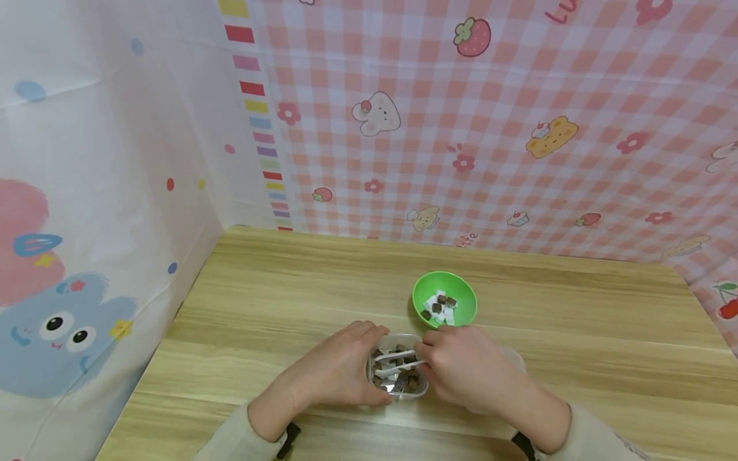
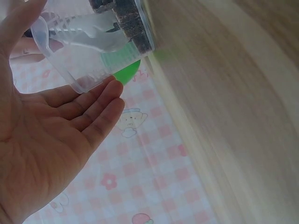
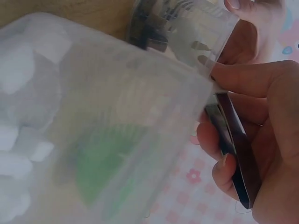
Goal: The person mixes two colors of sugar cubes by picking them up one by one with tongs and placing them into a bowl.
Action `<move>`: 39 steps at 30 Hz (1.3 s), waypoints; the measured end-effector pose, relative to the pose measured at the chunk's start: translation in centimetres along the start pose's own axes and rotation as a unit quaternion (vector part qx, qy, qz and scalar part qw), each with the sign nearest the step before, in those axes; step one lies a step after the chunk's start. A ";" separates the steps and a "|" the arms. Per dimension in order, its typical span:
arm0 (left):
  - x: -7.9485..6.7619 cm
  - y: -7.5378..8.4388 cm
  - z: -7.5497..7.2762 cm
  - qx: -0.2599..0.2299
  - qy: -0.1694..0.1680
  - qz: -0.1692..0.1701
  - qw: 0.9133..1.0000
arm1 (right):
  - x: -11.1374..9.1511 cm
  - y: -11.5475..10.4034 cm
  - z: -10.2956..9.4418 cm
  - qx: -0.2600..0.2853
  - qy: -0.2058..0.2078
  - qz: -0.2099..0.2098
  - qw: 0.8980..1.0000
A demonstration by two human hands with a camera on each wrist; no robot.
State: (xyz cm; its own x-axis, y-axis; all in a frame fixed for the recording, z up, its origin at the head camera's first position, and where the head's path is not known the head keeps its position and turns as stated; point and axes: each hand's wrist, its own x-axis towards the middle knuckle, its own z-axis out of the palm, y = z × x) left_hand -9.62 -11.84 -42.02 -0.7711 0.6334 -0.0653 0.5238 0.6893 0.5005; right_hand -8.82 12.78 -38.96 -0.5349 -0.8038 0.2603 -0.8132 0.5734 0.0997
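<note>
My left hand [image 1: 346,368] holds a clear plastic container [image 1: 405,396], thumb on its near side and fingers along the far side. Dark brown cubes [image 1: 412,382] lie inside it. My right hand [image 1: 475,365] grips a pair of tongs [image 3: 238,154] with a metal handle. Their two pale tips [image 1: 398,368] reach into the container, slightly apart; whether they touch a cube I cannot tell. Just beyond my hands stands a green bowl [image 1: 468,294] with white and brown cubes in it.
A second clear container [image 1: 515,356] stands under and beside the right hand, mostly hidden in the head view. White cubes [image 3: 16,65] fill part of it in the right wrist view. The wooden table [image 1: 288,275] ends at a pink checked cloth [image 1: 438,128].
</note>
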 end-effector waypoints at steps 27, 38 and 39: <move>0.1 0.1 0.3 -0.011 0.006 0.005 1.000 | -1.0 1.2 -1.0 0.007 0.033 0.001 0.999; 0.0 0.1 0.1 -0.006 -0.001 -0.012 1.000 | -3.5 4.4 -2.5 0.050 0.191 0.031 0.980; 0.0 0.1 0.1 -0.005 -0.001 -0.012 1.000 | -3.7 4.7 -2.7 0.044 0.201 0.039 0.978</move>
State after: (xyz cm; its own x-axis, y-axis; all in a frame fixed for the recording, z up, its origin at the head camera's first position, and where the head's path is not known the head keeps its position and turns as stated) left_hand -9.50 -11.73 -42.07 -0.7829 0.6170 -0.0791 0.5012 0.7010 0.5073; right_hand -10.04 18.88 -36.89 -0.4771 -0.6204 0.6225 -0.7997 0.6003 -0.0147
